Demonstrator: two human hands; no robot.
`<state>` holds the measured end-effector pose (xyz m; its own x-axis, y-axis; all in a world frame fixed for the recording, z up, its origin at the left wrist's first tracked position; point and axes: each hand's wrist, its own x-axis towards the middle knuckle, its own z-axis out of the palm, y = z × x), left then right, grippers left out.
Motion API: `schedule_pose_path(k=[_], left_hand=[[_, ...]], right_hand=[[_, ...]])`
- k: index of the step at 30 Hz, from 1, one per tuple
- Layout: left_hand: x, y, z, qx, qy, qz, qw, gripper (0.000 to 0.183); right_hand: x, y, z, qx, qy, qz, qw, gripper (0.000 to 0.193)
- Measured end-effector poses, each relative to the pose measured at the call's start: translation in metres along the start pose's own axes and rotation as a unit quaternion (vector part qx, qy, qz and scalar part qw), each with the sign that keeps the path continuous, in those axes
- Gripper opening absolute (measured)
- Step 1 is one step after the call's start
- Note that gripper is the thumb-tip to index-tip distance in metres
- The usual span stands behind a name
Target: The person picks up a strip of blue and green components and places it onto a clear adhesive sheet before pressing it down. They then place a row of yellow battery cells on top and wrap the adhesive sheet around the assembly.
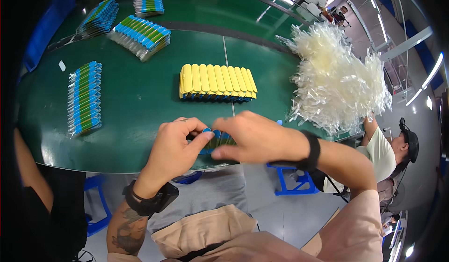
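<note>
At the table's near edge, a short row of blue-and-green round-ended strips (216,142) lies between my hands. My left hand (175,145) is closed, thumb and forefinger pinching the blue tip of a strip at the row's left end. From the right, my right hand (255,135) reaches over the row, thumb at its near side and fingers at its far side, gripping it; the fingertips are slightly blurred. Just beyond both hands sits a row of yellow round-ended strips (217,79), standing side by side with dark and blue parts below.
On the green table (145,93), several bundles of blue-and-green strips (84,98) in clear sleeves lie to the left and far left. A large heap of whitish film strips (334,79) stands on the right, where a co-worker (386,154) reaches in. A blue stool (292,180) is below.
</note>
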<state>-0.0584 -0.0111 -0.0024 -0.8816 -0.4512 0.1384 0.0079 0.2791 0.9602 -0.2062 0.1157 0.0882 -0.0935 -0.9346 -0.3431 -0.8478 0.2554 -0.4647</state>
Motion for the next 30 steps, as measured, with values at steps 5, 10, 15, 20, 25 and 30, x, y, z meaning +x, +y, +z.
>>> schedule_pose_path(k=[5,10,15,20,25,30], left_hand=[[-0.013,-0.002,0.0,0.004,0.008,0.019,1.0,0.015],[-0.014,-0.001,-0.001,0.031,-0.002,0.049,0.998,0.015],[-0.016,0.004,-0.007,0.05,-0.032,0.045,0.997,0.014],[-0.015,0.002,-0.004,0.042,-0.016,0.044,0.998,0.013],[-0.013,0.001,0.004,0.025,0.03,0.035,0.999,0.011],[-0.016,-0.005,0.001,0.007,0.017,0.043,0.999,0.013]], right_hand=[[0.029,0.018,-0.001,0.051,-0.058,-0.051,0.996,0.026],[0.027,0.016,-0.005,0.089,-0.092,-0.017,0.992,0.024],[0.024,0.014,-0.003,0.115,-0.094,-0.044,0.988,0.023],[0.017,0.004,0.008,0.025,-0.029,-0.041,0.998,0.018],[0.019,0.013,0.028,-0.073,0.112,-0.078,0.988,0.013],[0.015,0.0,0.015,-0.015,0.05,-0.037,0.998,0.015]])
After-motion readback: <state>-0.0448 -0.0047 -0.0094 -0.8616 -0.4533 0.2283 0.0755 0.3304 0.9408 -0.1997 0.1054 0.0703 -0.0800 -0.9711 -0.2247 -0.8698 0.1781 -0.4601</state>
